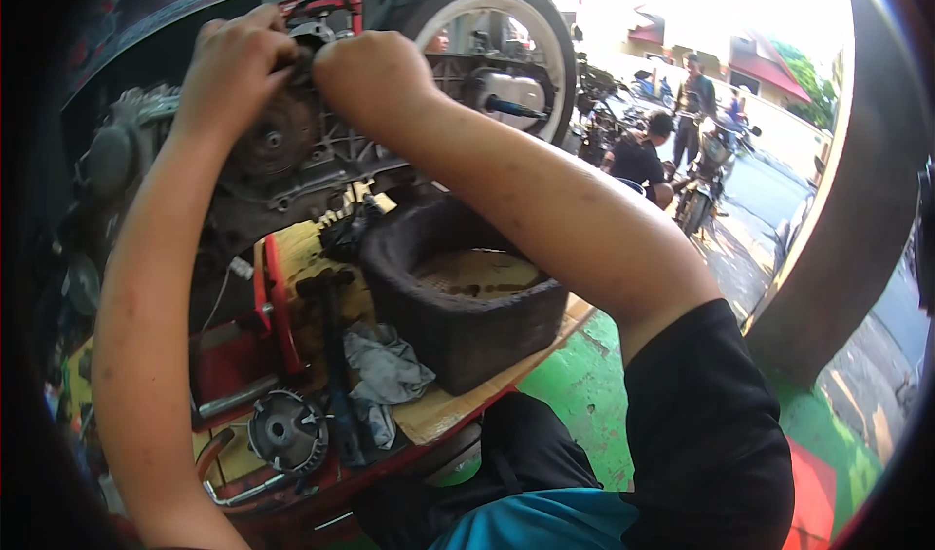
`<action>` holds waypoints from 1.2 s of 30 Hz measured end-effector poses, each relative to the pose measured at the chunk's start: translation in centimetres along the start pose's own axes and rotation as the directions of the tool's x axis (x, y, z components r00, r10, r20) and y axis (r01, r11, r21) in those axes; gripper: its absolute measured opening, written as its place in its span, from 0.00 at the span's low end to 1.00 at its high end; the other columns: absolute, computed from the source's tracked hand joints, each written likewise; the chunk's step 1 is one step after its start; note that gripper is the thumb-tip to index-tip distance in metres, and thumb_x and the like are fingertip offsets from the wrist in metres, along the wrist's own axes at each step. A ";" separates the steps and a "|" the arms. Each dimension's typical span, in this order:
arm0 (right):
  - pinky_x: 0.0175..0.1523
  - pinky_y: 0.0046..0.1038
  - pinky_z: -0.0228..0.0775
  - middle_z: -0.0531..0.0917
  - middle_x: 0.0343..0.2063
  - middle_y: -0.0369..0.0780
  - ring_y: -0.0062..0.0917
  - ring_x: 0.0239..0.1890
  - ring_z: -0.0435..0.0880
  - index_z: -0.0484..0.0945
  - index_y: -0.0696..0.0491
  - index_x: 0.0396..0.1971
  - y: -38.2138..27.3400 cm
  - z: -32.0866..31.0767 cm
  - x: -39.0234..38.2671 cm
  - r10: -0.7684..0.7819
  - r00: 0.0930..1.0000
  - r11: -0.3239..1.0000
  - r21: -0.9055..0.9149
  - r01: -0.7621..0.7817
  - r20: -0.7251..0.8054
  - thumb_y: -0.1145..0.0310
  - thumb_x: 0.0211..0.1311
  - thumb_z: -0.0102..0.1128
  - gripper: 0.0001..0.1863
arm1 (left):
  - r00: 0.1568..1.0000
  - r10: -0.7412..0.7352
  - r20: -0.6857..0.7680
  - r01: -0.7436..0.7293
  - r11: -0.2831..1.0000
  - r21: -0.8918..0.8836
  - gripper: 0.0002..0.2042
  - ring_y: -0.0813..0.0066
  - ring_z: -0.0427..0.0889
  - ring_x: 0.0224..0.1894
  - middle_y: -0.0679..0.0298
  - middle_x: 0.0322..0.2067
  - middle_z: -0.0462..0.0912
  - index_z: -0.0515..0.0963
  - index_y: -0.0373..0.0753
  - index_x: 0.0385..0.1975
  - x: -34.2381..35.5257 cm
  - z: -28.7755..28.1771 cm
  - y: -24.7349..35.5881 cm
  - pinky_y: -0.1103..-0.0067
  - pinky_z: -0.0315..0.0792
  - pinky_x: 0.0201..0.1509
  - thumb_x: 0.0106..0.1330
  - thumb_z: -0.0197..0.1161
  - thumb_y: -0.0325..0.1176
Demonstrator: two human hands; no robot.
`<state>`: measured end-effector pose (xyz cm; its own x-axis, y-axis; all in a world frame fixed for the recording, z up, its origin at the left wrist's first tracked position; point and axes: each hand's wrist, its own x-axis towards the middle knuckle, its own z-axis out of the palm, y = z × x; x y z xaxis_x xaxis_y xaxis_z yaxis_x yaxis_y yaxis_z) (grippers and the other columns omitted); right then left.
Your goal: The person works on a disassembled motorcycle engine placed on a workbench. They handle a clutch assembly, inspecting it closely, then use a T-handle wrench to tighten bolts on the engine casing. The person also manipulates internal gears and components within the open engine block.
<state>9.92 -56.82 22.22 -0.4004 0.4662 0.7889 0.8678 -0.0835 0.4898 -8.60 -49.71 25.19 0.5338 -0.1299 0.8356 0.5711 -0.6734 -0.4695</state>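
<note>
Both arms reach up to a scooter engine (pixel 341 151) with a round brownish metal disc (pixel 273 141) on its side. Above that disc, my left hand (pixel 234 68) has its fingers curled in around a small dark part. My right hand (pixel 375 73) is closed like a fist right beside it, its knuckles up and its fingertips hidden. Between the two hands a bit of dark metal (pixel 307 49) shows; what exactly they grip cannot be made out. To the right of my right hand stands a wheel with a black tyre and pale rim (pixel 555 39).
Below the engine, a dark basin (pixel 467 346) holds a little brownish liquid on a cardboard-covered bench. A grey rag (pixel 385 365), a toothed metal disc (pixel 287 431), and a red metal frame (pixel 278 302) lie nearby. Outside, two people (pixel 643 156) are near a motorcycle (pixel 716 151), beyond a pillar (pixel 828 190).
</note>
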 end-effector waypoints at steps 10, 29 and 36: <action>0.42 0.37 0.86 0.93 0.36 0.42 0.36 0.41 0.95 0.92 0.51 0.32 -0.4 -0.1 -0.2 0.019 0.997 0.994 0.108 -0.028 0.080 0.67 0.61 0.65 0.08 | 1.000 0.002 0.010 -0.002 1.000 0.016 0.06 0.59 0.84 0.47 0.62 0.41 0.83 0.88 0.37 0.32 0.0 -0.3 0.1 0.64 0.69 0.59 0.57 0.73 0.30; 0.36 0.38 0.86 0.92 0.31 0.43 0.37 0.35 0.95 0.87 0.54 0.30 0.6 0.4 -0.3 -0.090 0.993 0.993 0.073 0.095 -0.072 0.68 0.60 0.64 0.07 | 0.997 -0.037 0.070 0.035 0.999 0.026 0.09 0.56 0.83 0.48 0.63 0.44 0.84 0.89 0.38 0.36 0.0 -0.2 -0.2 0.64 0.70 0.61 0.60 0.73 0.35; 0.39 0.38 0.87 0.92 0.33 0.42 0.37 0.38 0.95 0.88 0.51 0.31 0.5 -0.4 -0.4 -0.066 0.995 0.994 0.083 0.072 -0.079 0.68 0.61 0.64 0.06 | 0.997 -0.026 0.066 0.022 0.998 0.064 0.09 0.56 0.84 0.48 0.63 0.44 0.84 0.89 0.38 0.36 -0.1 -0.3 0.0 0.63 0.70 0.61 0.60 0.73 0.36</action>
<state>10.39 -57.39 22.27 -0.4785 0.3997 0.7818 0.8580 0.0234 0.5132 -8.82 -49.92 25.19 0.5587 -0.0640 0.8269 0.6211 -0.6285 -0.4683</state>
